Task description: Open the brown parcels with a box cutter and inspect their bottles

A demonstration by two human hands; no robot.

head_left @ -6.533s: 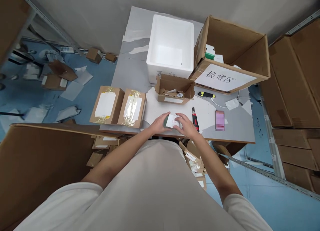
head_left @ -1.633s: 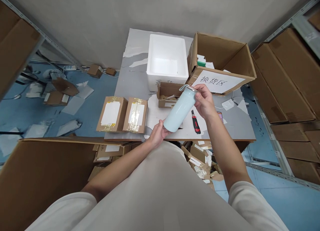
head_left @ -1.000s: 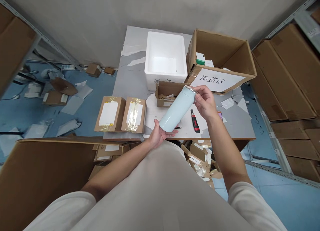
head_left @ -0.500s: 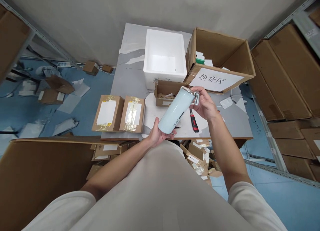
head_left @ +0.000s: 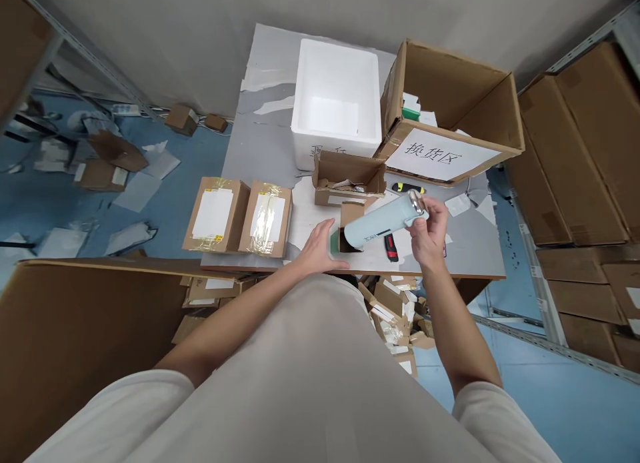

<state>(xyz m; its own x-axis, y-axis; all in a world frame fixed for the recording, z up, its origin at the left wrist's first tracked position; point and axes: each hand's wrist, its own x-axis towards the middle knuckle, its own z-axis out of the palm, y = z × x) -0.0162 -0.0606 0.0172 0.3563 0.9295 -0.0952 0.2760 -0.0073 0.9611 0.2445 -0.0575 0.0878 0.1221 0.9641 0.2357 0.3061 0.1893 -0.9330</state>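
Note:
My right hand (head_left: 429, 233) is closed around the capped end of a pale blue vacuum flask (head_left: 380, 221) with a silver lid edge and a carry strap. The flask is tilted, its base pointing left into the mouth of a small green box (head_left: 326, 241) with a brown inside and a raised flap. My left hand (head_left: 320, 248) grips that box from the left, thumb at the near side and fingers at the far side. Under the flask lies a red and black utility knife (head_left: 391, 248). A yellow and black utility knife (head_left: 407, 188) rests beyond it.
Behind stand an open brown carton (head_left: 345, 195), a white foam box (head_left: 303, 143) and a large labelled carton (head_left: 453, 157) holding small boxes. Two taped parcels (head_left: 240, 229) sit on the table's left. Shelves of cartons (head_left: 585, 136) line the right; cardboard scraps litter the floor.
My left hand has let go of the flask's base and now holds the green box. My right hand has moved right and down, bringing the flask's base to the box's mouth.

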